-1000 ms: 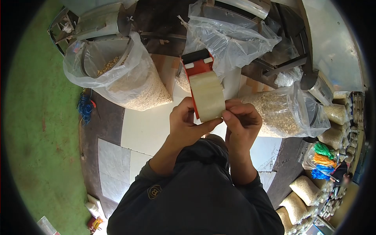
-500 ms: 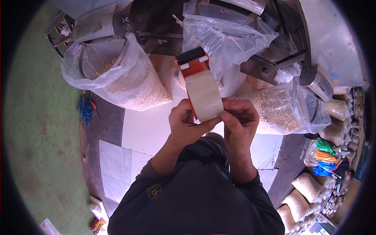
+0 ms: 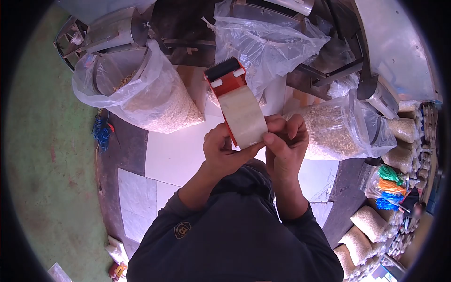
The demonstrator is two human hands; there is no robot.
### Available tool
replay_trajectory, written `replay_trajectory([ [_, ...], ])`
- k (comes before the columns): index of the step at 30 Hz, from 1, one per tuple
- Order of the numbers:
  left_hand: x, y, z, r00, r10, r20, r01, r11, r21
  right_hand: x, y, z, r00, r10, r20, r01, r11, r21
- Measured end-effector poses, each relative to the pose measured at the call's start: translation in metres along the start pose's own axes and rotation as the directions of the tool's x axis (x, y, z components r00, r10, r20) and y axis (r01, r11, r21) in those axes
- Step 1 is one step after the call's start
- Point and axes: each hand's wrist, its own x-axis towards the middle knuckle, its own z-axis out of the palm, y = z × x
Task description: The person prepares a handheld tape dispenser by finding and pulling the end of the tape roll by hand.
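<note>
Tape dispenser (image 3: pixel 229 82), red body with black toothed cutter, held up at centre frame, cutter end pointing to the top of the frame, away from the person. Roll of clear packing tape (image 3: pixel 243 116) sits on it, broad face toward the camera.

Left hand (image 3: pixel 221 151): wrapped around the lower part of the dispenser from the left side, fingers closed behind the roll, thumb laid across under it. This looks like the supporting grip, holding the roll steady and face-up.

Right hand (image 3: pixel 285 143): curled against the lower right edge of the roll, thumb tip pressed on the tape surface, fingers bent over behind. Position is consistent with feeling or picking at the tape edge; the free end itself cannot be made out.

Both hands are drawn in close to the chest, just above the dark sleeves (image 3: pixel 235 225), which keeps the roll near the eye.

Surroundings: large clear plastic bag of pale grain (image 3: pixel 155 103) at upper left, mouth open under a metal chute (image 3: pixel 117 29). Second filled grain bag (image 3: pixel 340 129) at right, just beyond the right hand. Empty clear bag (image 3: pixel 270 42) hanging from the machine at top centre. Small sealed grain packets (image 3: pixel 371 230) stacked at lower right; coloured ties (image 3: pixel 387 190) beside them. White tiled floor (image 3: pixel 174 155) beneath.
</note>
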Motion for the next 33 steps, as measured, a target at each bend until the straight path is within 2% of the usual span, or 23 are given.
replay_trajectory([
  [4, 0.006, 0.007, 0.003, 0.997, -0.037, 0.065, 0.037, 0.999, 0.007, -0.002, -0.002, 0.0, 0.998, -0.013, -0.06, 0.012, 1.0, -0.011],
  [7, 0.006, 0.003, 0.004, 0.994, 0.016, 0.109, -0.025, 0.996, 0.081, -0.001, -0.003, -0.005, 0.998, 0.003, -0.068, -0.004, 1.0, -0.006],
  [9, 0.001, -0.006, 0.005, 0.998, -0.037, 0.055, 0.041, 0.997, -0.073, 0.0, -0.004, -0.009, 0.998, 0.059, -0.033, -0.06, 0.997, -0.038],
  [13, -0.004, -0.013, 0.012, 0.999, -0.006, 0.053, 0.013, 0.989, -0.146, -0.005, -0.003, -0.019, 1.0, 0.0, 0.004, 0.0, 0.998, -0.055],
  [15, -0.008, -0.013, 0.014, 0.993, -0.11, 0.031, 0.113, 0.981, -0.155, -0.01, -0.004, -0.018, 0.999, 0.012, -0.049, -0.012, 1.0, -0.009],
  [16, -0.01, -0.015, 0.014, 0.992, -0.109, 0.059, 0.118, 0.978, -0.172, -0.012, -0.003, -0.022, 0.998, -0.001, -0.063, 0.001, 1.0, 0.009],
  [18, -0.013, -0.021, 0.013, 0.992, -0.101, 0.079, 0.103, 0.994, -0.023, -0.018, -0.001, -0.027, 0.994, -0.001, -0.112, 0.001, 1.0, -0.001],
  [19, -0.01, -0.018, 0.015, 0.996, -0.043, 0.077, 0.038, 0.997, 0.066, -0.022, -0.002, -0.03, 0.988, 0.003, -0.155, -0.005, 1.0, -0.015],
  [20, -0.015, -0.018, 0.019, 0.995, -0.088, 0.055, 0.081, 0.99, 0.113, -0.026, -0.006, -0.027, 0.978, 0.029, -0.205, -0.036, 0.999, -0.03],
  [21, -0.02, -0.021, 0.018, 0.994, -0.088, 0.07, 0.081, 0.992, 0.099, -0.029, -0.009, -0.024, 0.96, 0.022, -0.279, -0.04, 0.998, -0.058],
  [22, -0.028, -0.044, 0.01, 0.992, -0.114, 0.05, 0.113, 0.993, 0.035, -0.03, -0.008, -0.027, 0.958, -0.04, -0.283, 0.003, 0.992, -0.128],
  [23, -0.037, -0.067, 0.006, 0.981, -0.184, -0.059, 0.188, 0.979, 0.074, -0.032, -0.015, -0.031, 0.967, -0.066, -0.246, -0.021, 0.941, -0.338],
  [24, -0.037, -0.111, -0.022, 0.952, -0.304, 0.029, 0.301, 0.951, 0.076, -0.036, -0.011, -0.039, 0.959, -0.138, -0.246, 0.025, 0.911, -0.412],
  [25, -0.021, -0.085, 0.009, 0.868, -0.496, 0.008, 0.495, 0.864, -0.093, -0.036, -0.016, -0.039, 0.949, -0.174, -0.264, 0.074, 0.933, -0.351],
  [26, -0.018, -0.125, 0.0, 0.925, -0.367, 0.103, 0.349, 0.924, 0.158, -0.037, -0.014, -0.043, 0.929, -0.227, -0.293, 0.152, 0.954, -0.259],
  [27, -0.021, -0.132, 0.032, 0.898, -0.369, 0.239, 0.353, 0.93, 0.108, -0.041, -0.026, -0.038, 0.913, -0.251, -0.321, 0.185, 0.957, -0.222],
  [28, -0.02, -0.131, 0.055, 0.903, -0.286, 0.321, 0.268, 0.958, 0.099, -0.045, -0.029, -0.042, 0.896, -0.277, -0.347, 0.211, 0.953, -0.218],
  [30, -0.011, -0.125, 0.058, 0.916, -0.107, 0.386, 0.077, 0.993, 0.094, -0.054, -0.015, -0.046, 0.846, -0.337, -0.414, 0.24, 0.933, -0.268],
  [33, -0.006, -0.094, 0.065, 0.901, 0.136, 0.412, -0.202, 0.972, 0.123, -0.067, -0.027, -0.053, 0.791, -0.383, -0.478, 0.287, 0.921, -0.263],
])
